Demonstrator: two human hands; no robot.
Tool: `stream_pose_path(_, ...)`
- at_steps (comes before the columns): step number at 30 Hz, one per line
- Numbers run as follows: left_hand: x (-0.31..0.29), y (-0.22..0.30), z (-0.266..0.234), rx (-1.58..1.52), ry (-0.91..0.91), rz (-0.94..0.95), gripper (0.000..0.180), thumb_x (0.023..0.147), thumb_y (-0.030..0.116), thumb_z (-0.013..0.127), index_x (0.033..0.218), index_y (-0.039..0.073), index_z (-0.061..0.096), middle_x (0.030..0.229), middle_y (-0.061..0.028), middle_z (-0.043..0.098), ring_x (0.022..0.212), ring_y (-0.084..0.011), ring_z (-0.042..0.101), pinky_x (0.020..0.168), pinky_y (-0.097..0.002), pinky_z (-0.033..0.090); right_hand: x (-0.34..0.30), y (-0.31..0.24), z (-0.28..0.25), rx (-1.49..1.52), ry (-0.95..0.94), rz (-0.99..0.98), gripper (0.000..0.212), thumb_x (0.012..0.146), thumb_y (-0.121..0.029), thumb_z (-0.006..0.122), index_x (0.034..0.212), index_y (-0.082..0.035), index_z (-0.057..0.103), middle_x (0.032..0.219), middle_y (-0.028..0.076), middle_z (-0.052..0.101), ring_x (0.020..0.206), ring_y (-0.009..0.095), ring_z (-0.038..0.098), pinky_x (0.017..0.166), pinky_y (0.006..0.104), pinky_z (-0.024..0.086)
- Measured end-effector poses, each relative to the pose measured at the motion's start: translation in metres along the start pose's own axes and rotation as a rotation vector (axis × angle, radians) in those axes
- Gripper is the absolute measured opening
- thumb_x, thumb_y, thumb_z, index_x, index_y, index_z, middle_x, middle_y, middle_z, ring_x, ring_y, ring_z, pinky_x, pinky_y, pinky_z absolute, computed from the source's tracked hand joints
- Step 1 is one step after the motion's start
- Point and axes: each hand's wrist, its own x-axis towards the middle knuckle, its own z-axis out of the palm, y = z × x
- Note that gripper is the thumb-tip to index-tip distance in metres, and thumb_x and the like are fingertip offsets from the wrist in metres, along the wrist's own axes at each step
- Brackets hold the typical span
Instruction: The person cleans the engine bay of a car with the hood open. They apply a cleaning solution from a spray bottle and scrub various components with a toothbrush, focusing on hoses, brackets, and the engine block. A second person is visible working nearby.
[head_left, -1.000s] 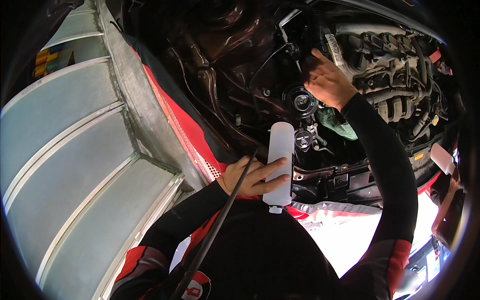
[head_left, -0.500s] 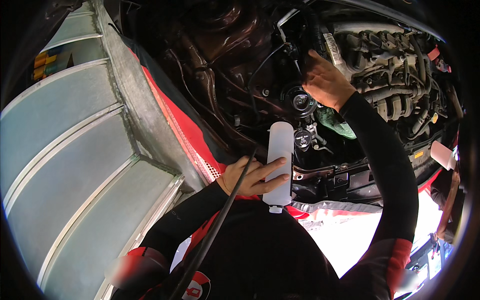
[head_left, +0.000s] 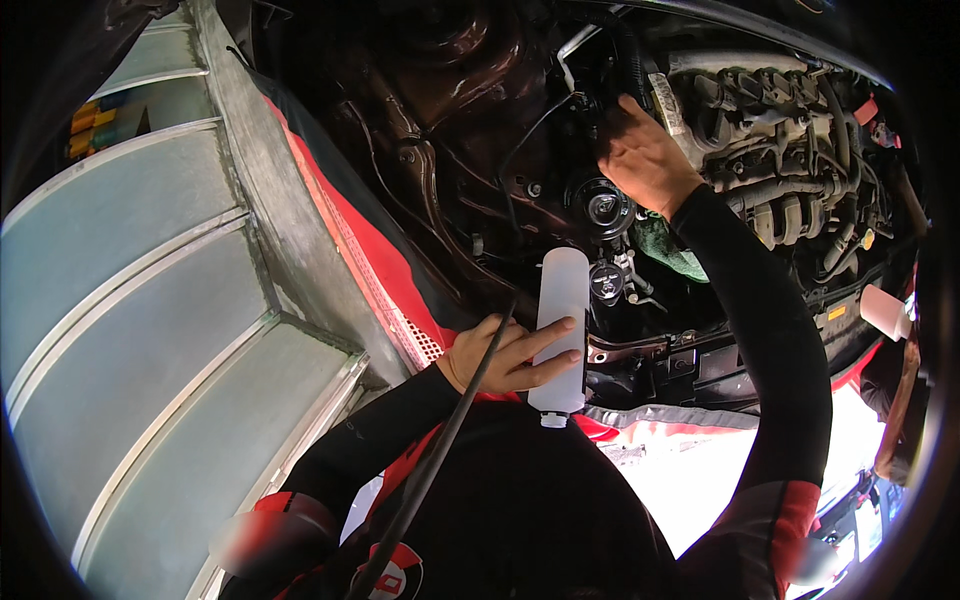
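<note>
My left hand (head_left: 500,355) is closed on a translucent white plastic bottle (head_left: 562,325), two fingers lying across its side. The bottle's capped end points toward me. A long dark rod (head_left: 440,450) crosses in front of this hand. My right hand (head_left: 645,160) reaches into a car's engine bay, its fingers curled down into shadow beside a dark hose; whatever they grip is hidden. Just below that hand sits a round black cap (head_left: 607,208), with a smaller black cap (head_left: 606,283) nearer to me. A green cloth (head_left: 668,250) lies under my right wrist.
The engine (head_left: 780,150) fills the upper right. A red and black cover (head_left: 360,240) drapes over the car's left edge, next to a wall of pale panels (head_left: 150,270). At the far right is a pale container (head_left: 884,310).
My right hand has shifted very slightly up and to the left. The bottle in my left hand is almost unmoved.
</note>
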Motion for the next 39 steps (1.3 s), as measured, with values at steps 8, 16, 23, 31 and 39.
stream_pose_path(8,0.002,0.0,0.002,-0.015,0.033,-0.002,0.066,0.094,0.003,0.068,0.154,0.029,0.055,0.157,-0.0061,0.062,0.064,-0.0069,0.049,0.063,-0.0241,0.043,-0.007,0.0,0.006,0.026,0.113,-0.007,0.008,0.079,-0.013,0.07,0.076,-0.015,0.076,0.082,0.003,0.076,0.093,0.024,0.073,0.126,0.0474,0.039)
stream_pose_path(16,0.004,-0.001,-0.002,-0.003,0.016,0.016,0.063,0.095,0.005,0.068,0.151,0.029,0.056,0.157,-0.0094,0.061,0.066,-0.0076,0.052,0.066,-0.0236,0.044,-0.005,0.005,0.01,0.051,0.096,-0.03,0.011,0.09,-0.015,0.07,0.083,-0.012,0.077,0.09,0.005,0.077,0.101,0.023,0.072,0.126,0.0478,0.039)
stream_pose_path(23,0.002,0.001,-0.001,-0.032,0.008,-0.006,0.063,0.094,0.005,0.067,0.151,0.029,0.057,0.158,-0.0078,0.061,0.066,-0.0076,0.051,0.068,-0.0242,0.044,0.001,0.005,-0.003,-0.01,-0.397,0.015,0.013,0.087,-0.014,0.071,0.095,-0.008,0.079,0.105,0.007,0.078,0.109,0.027,0.071,0.128,0.0483,0.037)
stream_pose_path(31,0.002,0.0,0.0,-0.006,0.013,0.001,0.065,0.094,0.002,0.066,0.153,0.029,0.055,0.158,-0.0056,0.061,0.067,-0.0079,0.049,0.066,-0.0244,0.043,-0.004,0.0,-0.005,-0.056,-0.159,-0.015,0.013,0.089,-0.017,0.067,0.084,-0.014,0.078,0.088,0.004,0.078,0.098,0.023,0.074,0.127,0.0458,0.037)
stream_pose_path(39,0.006,0.0,-0.003,-0.028,0.019,-0.012,0.059,0.096,0.003,0.064,0.149,0.029,0.06,0.151,-0.0037,0.066,0.068,-0.0089,0.051,0.068,-0.0243,0.045,0.006,-0.006,-0.012,0.032,-0.273,0.026,0.012,0.084,-0.015,0.067,0.074,-0.015,0.072,0.076,0.004,0.07,0.09,0.023,0.071,0.119,0.0483,0.042)
